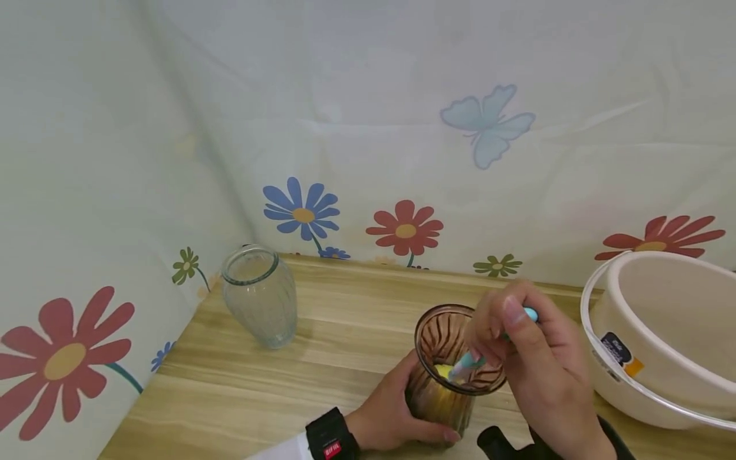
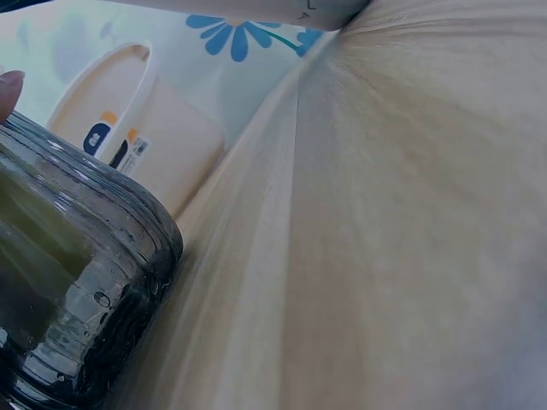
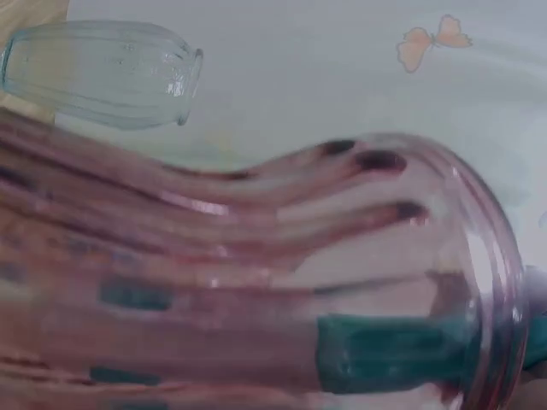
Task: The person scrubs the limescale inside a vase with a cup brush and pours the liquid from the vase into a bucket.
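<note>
A brown-tinted ribbed glass vase [image 1: 441, 409] with a flared rim leans at the front of the table. My left hand [image 1: 391, 402] grips its body from the left, fingers and thumb around it. Above the mouth, my right hand [image 1: 537, 358] pinches the teal handle of a bottle brush [image 1: 467, 365]. Its yellow head is down inside the vase, partly hidden by the glass. In the left wrist view, droplets wet the lower part of the vase [image 2: 102, 265]. Through the glass in the right wrist view shows the brush's teal handle [image 3: 393, 352].
A clear glass vase [image 1: 261, 310] stands upright at the back left of the wooden table [image 1: 339, 306]. At the right is a cream bucket [image 1: 661, 377] with a raised handle and a label. Behind hangs a flower-printed sheet [image 1: 368, 128]. Black bands circle both wrists.
</note>
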### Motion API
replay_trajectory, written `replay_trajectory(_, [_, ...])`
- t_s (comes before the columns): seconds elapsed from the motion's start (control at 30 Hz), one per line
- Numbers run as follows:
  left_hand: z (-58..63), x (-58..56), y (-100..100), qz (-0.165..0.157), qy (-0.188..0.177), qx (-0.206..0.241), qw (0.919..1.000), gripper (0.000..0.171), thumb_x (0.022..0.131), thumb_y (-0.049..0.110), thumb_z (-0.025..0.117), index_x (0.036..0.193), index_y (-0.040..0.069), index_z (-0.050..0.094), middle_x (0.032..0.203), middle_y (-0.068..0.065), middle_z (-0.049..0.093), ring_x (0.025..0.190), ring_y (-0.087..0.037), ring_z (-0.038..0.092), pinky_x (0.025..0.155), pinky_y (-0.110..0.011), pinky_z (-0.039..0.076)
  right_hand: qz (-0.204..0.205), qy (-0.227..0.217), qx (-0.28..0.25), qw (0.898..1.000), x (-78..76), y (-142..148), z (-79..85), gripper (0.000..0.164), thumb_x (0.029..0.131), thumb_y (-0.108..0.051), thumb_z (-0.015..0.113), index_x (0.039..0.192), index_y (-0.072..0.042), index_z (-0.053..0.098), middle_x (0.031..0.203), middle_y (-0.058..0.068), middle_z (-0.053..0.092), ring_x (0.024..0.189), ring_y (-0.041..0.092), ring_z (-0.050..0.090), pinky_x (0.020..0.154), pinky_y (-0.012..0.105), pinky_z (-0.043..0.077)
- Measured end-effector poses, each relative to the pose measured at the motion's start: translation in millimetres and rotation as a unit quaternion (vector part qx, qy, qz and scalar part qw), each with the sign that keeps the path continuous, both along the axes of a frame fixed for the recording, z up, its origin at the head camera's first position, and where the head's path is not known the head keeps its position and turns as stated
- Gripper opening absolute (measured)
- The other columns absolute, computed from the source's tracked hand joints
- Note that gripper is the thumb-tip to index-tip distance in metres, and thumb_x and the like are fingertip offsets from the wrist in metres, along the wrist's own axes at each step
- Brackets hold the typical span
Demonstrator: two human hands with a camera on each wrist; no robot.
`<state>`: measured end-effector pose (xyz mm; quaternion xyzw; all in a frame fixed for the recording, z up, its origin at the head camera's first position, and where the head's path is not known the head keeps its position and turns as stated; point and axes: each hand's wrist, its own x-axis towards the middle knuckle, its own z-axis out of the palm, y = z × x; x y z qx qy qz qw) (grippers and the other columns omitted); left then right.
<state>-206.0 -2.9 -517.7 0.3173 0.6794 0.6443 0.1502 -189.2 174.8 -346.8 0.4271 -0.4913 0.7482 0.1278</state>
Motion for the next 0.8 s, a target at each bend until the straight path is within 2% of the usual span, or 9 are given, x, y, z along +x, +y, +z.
replay_trajectory(0.17, [0.2, -2.5, 1.8, -0.015, -0.005, 0.011, 0.9998, 0.101, 0.082, 0.008, 0.088, 0.159, 0.036, 0.028, 0.154, 0.011, 0.049, 0.139, -0.012, 0.052, 0.118, -0.031, 0.041, -0.011, -0.022, -0.028, 0.999, -1.6, 8.5, 0.9, 0.033, 0.108, 0.008, 0.014, 0.091, 0.009, 0.043, 0.079, 0.007, 0.039, 0.067, 0.018, 0.039, 0.059, 0.034, 0.033])
replay_trajectory(0.27, [0.7, -4.3, 2.3, -0.019, -0.006, 0.014, 0.9997, 0.102, 0.082, 0.007, 0.088, 0.159, 0.037, 0.028, 0.154, 0.01, 0.049, 0.139, -0.012, 0.052, 0.118, -0.031, 0.042, 0.004, -0.022, -0.059, 0.998, -2.4, 9.7, 2.0, 0.034, 0.108, 0.006, 0.014, 0.09, 0.009, 0.042, 0.08, 0.008, 0.039, 0.068, 0.02, 0.039, 0.06, 0.034, 0.032])
replay_trajectory(0.47, [1.8, -3.6, 1.5, -0.023, -0.018, 0.022, 0.9993, 0.102, 0.083, 0.008, 0.087, 0.16, 0.037, 0.027, 0.155, 0.01, 0.049, 0.139, -0.013, 0.052, 0.118, -0.031, 0.042, 0.035, -0.002, -0.117, 0.993, -1.9, 9.1, 8.0, 0.032, 0.108, 0.004, 0.015, 0.09, 0.011, 0.04, 0.08, 0.012, 0.039, 0.068, 0.023, 0.039, 0.061, 0.035, 0.031])
replay_trajectory(0.63, [0.8, -2.0, -1.1, -0.019, -0.029, 0.023, 0.9991, 0.099, 0.085, 0.015, 0.087, 0.16, 0.037, 0.026, 0.154, 0.01, 0.049, 0.139, -0.012, 0.052, 0.117, -0.03, 0.042, 0.029, 0.024, -0.145, 0.989, -3.6, 9.4, 14.6, 0.028, 0.107, 0.003, 0.023, 0.09, 0.014, 0.042, 0.076, 0.014, 0.04, 0.066, 0.023, 0.04, 0.059, 0.035, 0.034])
replay_trajectory(0.8, [-1.0, -0.2, -3.0, -0.014, -0.028, 0.021, 0.9993, 0.097, 0.086, 0.023, 0.087, 0.16, 0.037, 0.026, 0.154, 0.01, 0.049, 0.139, -0.012, 0.051, 0.117, -0.03, 0.042, 0.02, 0.032, -0.156, 0.987, -3.1, 5.5, 19.6, 0.028, 0.106, 0.004, 0.024, 0.087, 0.014, 0.041, 0.073, 0.014, 0.04, 0.065, 0.024, 0.04, 0.058, 0.035, 0.036])
